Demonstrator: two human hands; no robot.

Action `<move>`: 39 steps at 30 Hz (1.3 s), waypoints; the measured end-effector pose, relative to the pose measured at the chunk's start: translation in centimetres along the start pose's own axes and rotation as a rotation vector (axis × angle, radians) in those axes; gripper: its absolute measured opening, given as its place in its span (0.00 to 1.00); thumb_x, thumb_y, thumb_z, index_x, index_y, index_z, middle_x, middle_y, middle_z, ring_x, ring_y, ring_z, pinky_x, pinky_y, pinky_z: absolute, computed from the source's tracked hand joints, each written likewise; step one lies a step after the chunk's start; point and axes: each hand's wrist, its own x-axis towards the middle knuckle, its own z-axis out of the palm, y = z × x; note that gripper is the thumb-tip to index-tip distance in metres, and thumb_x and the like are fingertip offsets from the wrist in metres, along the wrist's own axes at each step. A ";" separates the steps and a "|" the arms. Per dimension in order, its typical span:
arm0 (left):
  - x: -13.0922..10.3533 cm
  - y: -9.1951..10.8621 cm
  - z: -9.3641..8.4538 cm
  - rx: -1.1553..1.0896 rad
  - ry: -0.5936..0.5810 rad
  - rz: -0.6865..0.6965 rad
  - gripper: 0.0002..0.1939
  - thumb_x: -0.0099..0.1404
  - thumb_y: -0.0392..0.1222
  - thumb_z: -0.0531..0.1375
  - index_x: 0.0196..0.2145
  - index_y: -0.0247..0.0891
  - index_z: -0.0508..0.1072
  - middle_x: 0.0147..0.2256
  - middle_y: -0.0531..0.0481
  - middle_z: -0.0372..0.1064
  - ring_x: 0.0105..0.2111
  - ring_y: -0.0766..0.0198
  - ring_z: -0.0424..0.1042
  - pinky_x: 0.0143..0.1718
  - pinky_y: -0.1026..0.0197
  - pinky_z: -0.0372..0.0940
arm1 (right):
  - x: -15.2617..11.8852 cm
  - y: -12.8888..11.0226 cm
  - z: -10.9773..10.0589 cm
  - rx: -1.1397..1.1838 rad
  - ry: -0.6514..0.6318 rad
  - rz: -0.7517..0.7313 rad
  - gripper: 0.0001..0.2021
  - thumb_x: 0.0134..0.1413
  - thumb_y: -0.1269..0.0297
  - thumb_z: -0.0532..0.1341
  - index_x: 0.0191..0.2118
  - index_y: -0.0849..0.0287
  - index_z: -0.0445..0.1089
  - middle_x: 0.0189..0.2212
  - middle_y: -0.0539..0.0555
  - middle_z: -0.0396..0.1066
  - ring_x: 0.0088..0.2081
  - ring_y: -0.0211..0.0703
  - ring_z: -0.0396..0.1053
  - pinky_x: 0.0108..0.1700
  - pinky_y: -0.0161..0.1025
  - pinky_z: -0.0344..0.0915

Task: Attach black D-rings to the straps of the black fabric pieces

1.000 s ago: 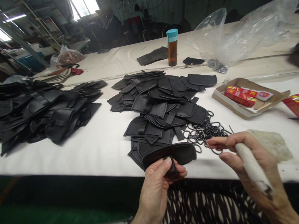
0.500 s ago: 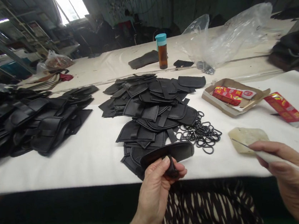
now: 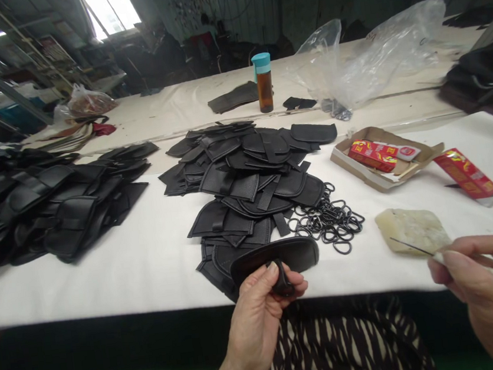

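My left hand (image 3: 260,302) pinches a black leather piece (image 3: 296,253) by its folded strap, holding it up at the table's front edge. The piece is rounded at the ends; what lies inside the fold is hidden by my fingers. In my right hand (image 3: 484,282) is an awl (image 3: 413,245) with a pale handle and a thin dark point. That point hovers over or touches a yellowish wax-like block (image 3: 412,228); I cannot tell which. Beyond my left hand lies a pile of black leather pieces with straps (image 3: 232,180), and black D-rings (image 3: 328,223) are heaped to its right.
Another black leather pile (image 3: 65,199) covers the table's left side. A cardboard tray (image 3: 356,175) with red packets stands at the right, beside a red box (image 3: 468,174). Farther back are an amber bottle (image 3: 265,91) with a teal lid and a clear plastic bag (image 3: 375,63).
My right hand has shifted slightly right and down with the awl, whose point now lies lower across the block. My left hand keeps the same hold on the leather piece.
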 end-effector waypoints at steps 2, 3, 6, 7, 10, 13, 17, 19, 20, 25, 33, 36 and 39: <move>0.1 0.1 0.1 0.010 0.013 -0.002 0.08 0.57 0.40 0.64 0.28 0.31 0.77 0.26 0.44 0.76 0.29 0.61 0.75 0.36 0.60 0.69 | 0.0 -0.9 0.0 -0.009 0.038 0.010 0.09 0.49 0.54 0.61 0.27 0.51 0.65 0.22 0.50 0.66 0.26 0.47 0.61 0.30 0.45 0.53; 0.0 0.1 0.1 0.017 0.019 -0.006 0.08 0.56 0.40 0.64 0.28 0.31 0.77 0.26 0.44 0.76 0.28 0.61 0.75 0.36 0.60 0.70 | 0.0 -1.2 0.0 -0.018 0.054 0.002 0.09 0.49 0.54 0.61 0.26 0.51 0.65 0.22 0.50 0.66 0.27 0.47 0.61 0.30 0.44 0.53; -0.1 0.1 0.5 0.031 0.061 -0.002 0.08 0.54 0.39 0.66 0.28 0.30 0.77 0.26 0.44 0.76 0.28 0.61 0.75 0.36 0.60 0.71 | 0.6 -0.8 -0.4 -0.033 -0.003 -0.026 0.12 0.48 0.51 0.61 0.26 0.54 0.66 0.19 0.48 0.65 0.22 0.42 0.59 0.27 0.40 0.53; -0.1 0.1 0.7 0.034 0.085 0.005 0.07 0.53 0.38 0.66 0.28 0.30 0.77 0.26 0.44 0.76 0.28 0.61 0.75 0.36 0.60 0.71 | 0.9 -0.5 -0.6 -0.027 -0.049 -0.025 0.14 0.48 0.49 0.61 0.25 0.55 0.66 0.17 0.47 0.63 0.20 0.40 0.56 0.24 0.39 0.52; 0.4 0.2 1.3 0.073 0.164 0.003 0.02 0.53 0.34 0.65 0.27 0.31 0.77 0.25 0.46 0.76 0.28 0.60 0.76 0.37 0.60 0.72 | 2.0 0.4 -1.1 -0.012 -0.050 -0.054 0.16 0.51 0.49 0.59 0.23 0.57 0.66 0.15 0.46 0.62 0.19 0.38 0.57 0.23 0.36 0.53; 1.0 0.3 2.1 0.110 0.223 -0.003 0.05 0.55 0.29 0.61 0.24 0.33 0.77 0.22 0.46 0.76 0.26 0.61 0.76 0.34 0.62 0.73 | 3.1 0.8 -1.1 -0.038 0.038 -0.081 0.17 0.53 0.49 0.57 0.22 0.57 0.64 0.17 0.47 0.64 0.19 0.38 0.58 0.23 0.36 0.54; 1.3 0.5 2.7 0.116 0.250 0.006 0.07 0.54 0.27 0.60 0.23 0.33 0.76 0.21 0.46 0.76 0.24 0.60 0.76 0.32 0.62 0.73 | 3.9 1.2 -0.8 -0.116 0.112 -0.129 0.17 0.54 0.51 0.56 0.21 0.56 0.61 0.17 0.46 0.64 0.20 0.38 0.59 0.26 0.36 0.56; 1.3 0.5 2.5 0.139 0.259 0.009 0.05 0.52 0.28 0.62 0.24 0.34 0.77 0.22 0.46 0.76 0.24 0.59 0.76 0.32 0.61 0.73 | 4.2 1.6 -0.8 -0.143 0.114 -0.136 0.17 0.55 0.52 0.55 0.21 0.56 0.60 0.17 0.46 0.64 0.20 0.38 0.59 0.27 0.36 0.56; 1.3 0.5 2.4 0.154 0.265 0.008 0.05 0.52 0.28 0.62 0.24 0.34 0.77 0.22 0.46 0.76 0.24 0.59 0.76 0.32 0.61 0.73 | 4.3 1.8 -0.8 -0.150 0.111 -0.135 0.17 0.56 0.52 0.55 0.21 0.56 0.60 0.17 0.46 0.64 0.20 0.38 0.59 0.27 0.36 0.56; 1.5 0.3 1.8 0.204 0.292 0.002 0.05 0.52 0.28 0.61 0.24 0.34 0.76 0.22 0.46 0.76 0.24 0.59 0.76 0.33 0.61 0.73 | 4.6 2.1 -0.7 -0.160 0.084 -0.129 0.16 0.56 0.53 0.54 0.21 0.55 0.59 0.17 0.46 0.63 0.22 0.40 0.61 0.27 0.36 0.56; 1.5 0.3 1.7 0.226 0.265 0.004 0.04 0.53 0.29 0.61 0.26 0.33 0.76 0.25 0.44 0.77 0.27 0.56 0.77 0.35 0.59 0.73 | 5.1 2.1 0.1 -0.217 0.014 -0.128 0.16 0.56 0.53 0.53 0.21 0.55 0.58 0.16 0.45 0.59 0.20 0.38 0.57 0.25 0.36 0.54; 1.6 0.3 1.5 0.212 0.267 -0.012 0.03 0.52 0.29 0.62 0.25 0.33 0.76 0.26 0.44 0.77 0.28 0.55 0.77 0.34 0.58 0.73 | 5.3 2.0 0.5 -0.229 -0.001 -0.107 0.16 0.55 0.54 0.54 0.21 0.55 0.58 0.14 0.44 0.58 0.19 0.37 0.55 0.22 0.35 0.52; 1.7 0.4 1.5 0.183 0.271 -0.040 0.03 0.52 0.29 0.62 0.25 0.33 0.76 0.28 0.43 0.78 0.29 0.56 0.77 0.35 0.59 0.73 | 5.5 1.8 0.7 -0.234 0.001 -0.091 0.15 0.54 0.55 0.55 0.20 0.56 0.57 0.14 0.44 0.57 0.19 0.36 0.55 0.21 0.34 0.51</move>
